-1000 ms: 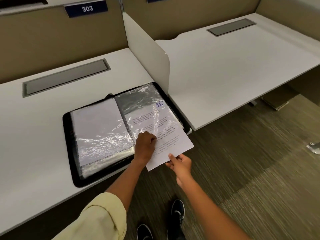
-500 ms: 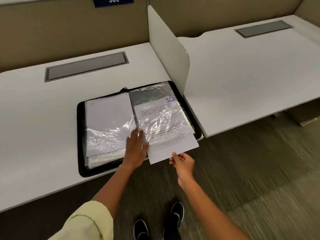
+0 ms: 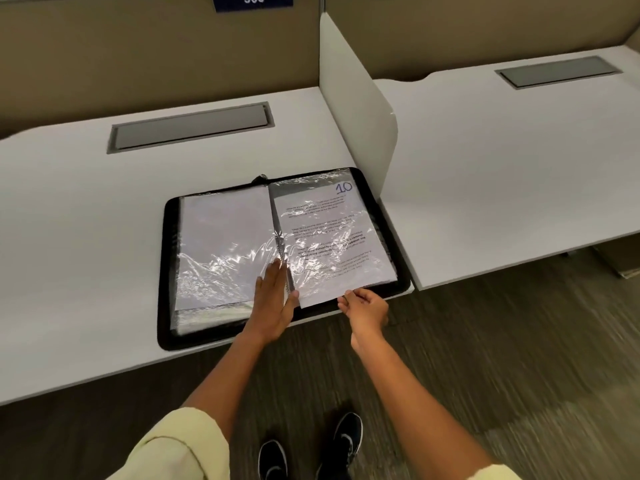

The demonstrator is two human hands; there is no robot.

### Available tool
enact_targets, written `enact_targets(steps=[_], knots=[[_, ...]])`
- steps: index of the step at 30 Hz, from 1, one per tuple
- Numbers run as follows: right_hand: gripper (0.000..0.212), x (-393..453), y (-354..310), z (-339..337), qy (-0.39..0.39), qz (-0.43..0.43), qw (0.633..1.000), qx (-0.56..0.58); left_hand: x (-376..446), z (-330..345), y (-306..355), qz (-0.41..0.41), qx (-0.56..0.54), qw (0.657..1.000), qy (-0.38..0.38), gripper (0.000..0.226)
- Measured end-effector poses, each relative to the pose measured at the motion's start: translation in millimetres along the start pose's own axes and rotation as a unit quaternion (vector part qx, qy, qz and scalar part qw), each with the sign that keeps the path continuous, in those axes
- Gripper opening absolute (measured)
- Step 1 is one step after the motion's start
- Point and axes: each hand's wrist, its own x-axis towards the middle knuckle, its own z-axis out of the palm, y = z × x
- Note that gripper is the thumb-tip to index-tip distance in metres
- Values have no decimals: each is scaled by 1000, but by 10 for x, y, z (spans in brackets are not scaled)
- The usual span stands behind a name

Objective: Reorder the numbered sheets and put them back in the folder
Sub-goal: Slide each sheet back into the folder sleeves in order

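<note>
A black folder [image 3: 165,271] lies open on the white desk [image 3: 69,237], with clear plastic sleeves on both sides. The left sleeve [image 3: 221,244] shows a blank white sheet. A printed sheet marked 10 [image 3: 325,237] sits in the right sleeve, with its bottom edge sticking out. My left hand [image 3: 275,299] presses flat with straight fingers on the folder's spine near the front edge. At the sheet's bottom edge, my right hand [image 3: 365,306] pinches the paper.
A white divider panel [image 3: 356,109] stands right behind the folder's right corner. A second white desk [image 3: 502,168] is to the right. Grey cable hatches [image 3: 188,128] sit at the back of each desk. Carpet floor and my shoes [image 3: 341,445] are below.
The sheet marked 10 has slid further up into the right sleeve. My left hand went from a curled grip on the sleeve to lying flat on the spine.
</note>
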Motion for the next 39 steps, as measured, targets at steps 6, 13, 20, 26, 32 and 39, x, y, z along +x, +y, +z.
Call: enact_targets(steps=[6, 13, 20, 26, 32, 39], knots=[[12, 65, -118, 131, -12, 9, 1000, -9, -15, 1, 14, -1, 3, 1000, 1, 82], [19, 111, -232, 271, -34, 29, 999, -27, -11, -18, 31, -12, 8, 1000, -10, 73], [9, 180, -243, 333, -41, 27, 997, -58, -15, -35, 49, -15, 7, 1000, -15, 72], [12, 211, -287, 260, -62, 19, 994, -90, -27, -41, 45, -19, -6, 1000, -19, 71], [9, 217, -304, 3, -27, -38, 989, -141, -35, -77, 86, -39, -54, 998, 5, 71], [11, 304, -438, -304, 77, -176, 950, -247, -87, -331, -96, -152, -30, 968, 198, 60]])
